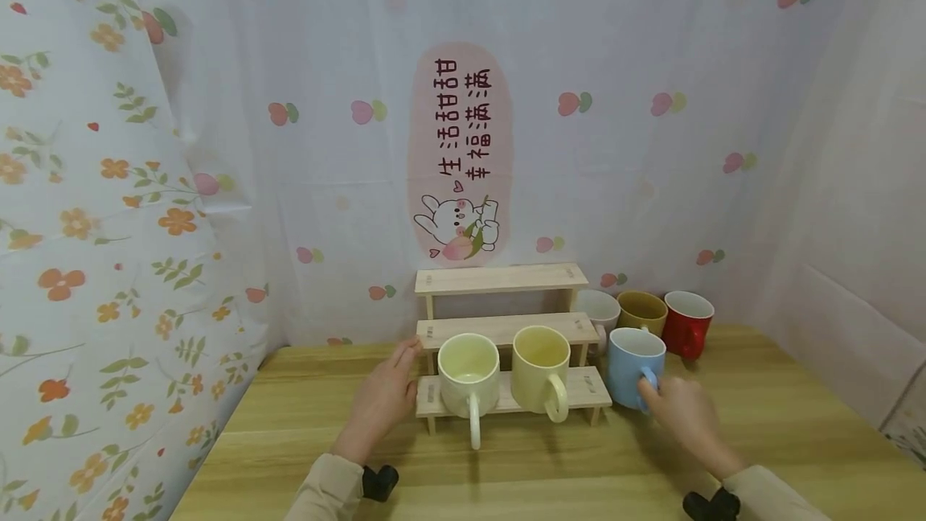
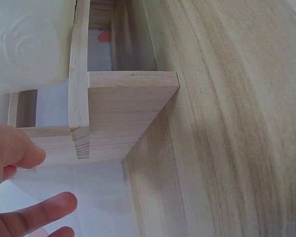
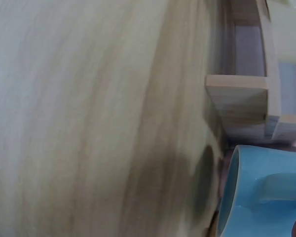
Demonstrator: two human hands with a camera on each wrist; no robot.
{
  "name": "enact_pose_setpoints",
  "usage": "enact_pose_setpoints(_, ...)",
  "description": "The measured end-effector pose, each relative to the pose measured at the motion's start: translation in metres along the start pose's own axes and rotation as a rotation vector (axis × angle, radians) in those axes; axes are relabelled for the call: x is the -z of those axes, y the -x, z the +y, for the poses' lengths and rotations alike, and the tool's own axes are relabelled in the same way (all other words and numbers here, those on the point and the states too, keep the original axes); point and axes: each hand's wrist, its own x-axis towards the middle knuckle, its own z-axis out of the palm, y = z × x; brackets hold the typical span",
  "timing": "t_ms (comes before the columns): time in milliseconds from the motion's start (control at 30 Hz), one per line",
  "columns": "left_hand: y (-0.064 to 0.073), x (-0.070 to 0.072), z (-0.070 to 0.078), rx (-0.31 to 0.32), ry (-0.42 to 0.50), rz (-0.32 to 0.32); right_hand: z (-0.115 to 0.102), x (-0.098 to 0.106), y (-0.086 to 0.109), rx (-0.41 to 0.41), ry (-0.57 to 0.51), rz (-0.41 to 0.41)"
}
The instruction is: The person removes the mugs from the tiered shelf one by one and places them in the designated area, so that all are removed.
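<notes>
"Starting at the left, what is the left grip [image 1: 383, 392] holding?"

"Nothing that I can see. Its fingers [image 2: 47, 212] are loosely spread at the left end of the stand [image 1: 505, 324]; whether they press on it, I can't tell."

"And on the stand?"

"Green mug [image 1: 469, 376], then yellow mug [image 1: 537, 376], side by side on the bottom step [image 1: 587, 388], handles toward the near side."

"Next along?"

"Blue mug [image 1: 628, 368], just right of that step, with the pale mug [image 1: 602, 307], brown mug [image 1: 642, 310] and red mug [image 1: 680, 332] behind it. It is roughly upright, and its base looks raised off the tabletop [image 1: 550, 473], judging by the shadow [image 3: 204, 173] set apart from it."

"Where is the right grip [image 1: 683, 408]?"

"On its right, pinching the handle [image 3: 283, 187], so the mug lies between that grip and the stand."

"The key relation?"

"Mug to step, I'd say: the step lies to the mug's left, and the right grip is far nearer the mug."
</notes>
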Motion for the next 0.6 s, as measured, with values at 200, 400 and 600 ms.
enact_pose_setpoints(200,0.001,0.000,-0.001,0.005,0.000,0.001,0.004,-0.007,-0.002,-0.035,0.004,-0.022)
enact_pose_setpoints(400,0.002,0.000,-0.001,0.005,0.001,0.002,0.007,-0.015,-0.003,-0.025,0.028,0.006)
enact_pose_setpoints(600,0.001,0.002,0.001,0.023,0.010,-0.006,0.006,-0.019,-0.008,-0.008,0.031,0.019)
